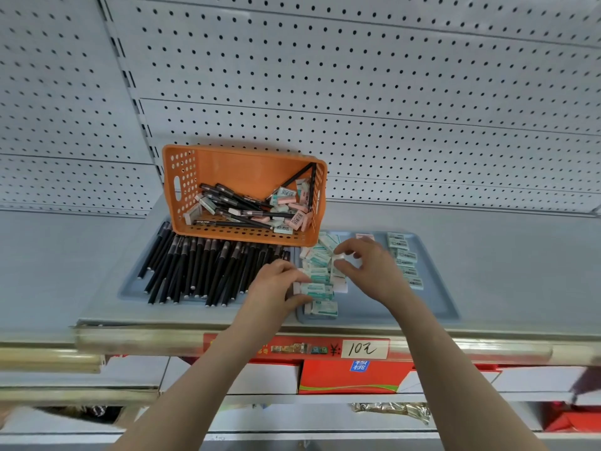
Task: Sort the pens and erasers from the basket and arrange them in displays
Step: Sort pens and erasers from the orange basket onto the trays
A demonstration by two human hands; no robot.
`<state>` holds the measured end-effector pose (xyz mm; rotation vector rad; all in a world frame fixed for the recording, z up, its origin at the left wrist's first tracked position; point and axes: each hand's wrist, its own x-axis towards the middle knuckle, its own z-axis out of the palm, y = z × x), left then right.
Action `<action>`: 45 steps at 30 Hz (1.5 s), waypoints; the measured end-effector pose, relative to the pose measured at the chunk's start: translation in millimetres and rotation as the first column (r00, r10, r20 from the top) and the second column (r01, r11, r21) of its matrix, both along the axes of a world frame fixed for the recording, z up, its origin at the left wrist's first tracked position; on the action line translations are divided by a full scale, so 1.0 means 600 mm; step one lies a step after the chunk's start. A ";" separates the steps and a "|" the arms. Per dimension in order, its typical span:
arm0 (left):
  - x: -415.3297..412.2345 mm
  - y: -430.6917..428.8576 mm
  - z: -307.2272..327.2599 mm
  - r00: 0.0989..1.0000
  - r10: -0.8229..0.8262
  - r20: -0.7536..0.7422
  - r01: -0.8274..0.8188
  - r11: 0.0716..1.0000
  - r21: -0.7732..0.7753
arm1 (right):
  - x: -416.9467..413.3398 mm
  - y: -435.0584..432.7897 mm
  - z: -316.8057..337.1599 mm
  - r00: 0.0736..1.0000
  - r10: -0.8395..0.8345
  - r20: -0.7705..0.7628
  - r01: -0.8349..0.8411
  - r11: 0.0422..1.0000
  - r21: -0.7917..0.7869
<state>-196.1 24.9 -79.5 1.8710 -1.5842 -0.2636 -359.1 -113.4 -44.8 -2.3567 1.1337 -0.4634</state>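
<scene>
Teal-wrapped erasers (320, 275) are lying on the right tray (422, 304). The left hand (276, 284) is pinching one between thumb and fingers; the right hand (367, 265) is pinching another.

Was backed on the far side by grey perforated pegboard panels (390, 92), slotted upright (130, 76) at left. Was edged along the near side of the grey shelf (504, 262) by a metal rail (130, 340) carrying a handwritten price tag (364, 348). Held red and white cartons (348, 375) beneath.

Bright, even, soft-shadowed; wide-angle bowing at edges; blur and sheen along the brassy metal shelf rail (136, 341).
</scene>
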 end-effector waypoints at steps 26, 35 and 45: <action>0.196 -0.012 0.032 0.925 0.351 0.146 -0.338 0.935 -0.107 | 0.228 -0.039 0.051 0.951 0.301 -0.077 -0.310 0.921 -0.236; 0.283 -0.072 0.033 0.889 0.206 0.408 -0.307 0.931 0.198 | 0.321 -0.065 0.025 0.929 0.189 -0.319 -0.299 0.890 -0.345; 0.292 -0.089 0.033 0.824 0.144 0.548 -0.347 0.893 0.288 | 0.395 -0.070 0.016 0.902 0.179 -0.392 -0.280 0.935 -0.217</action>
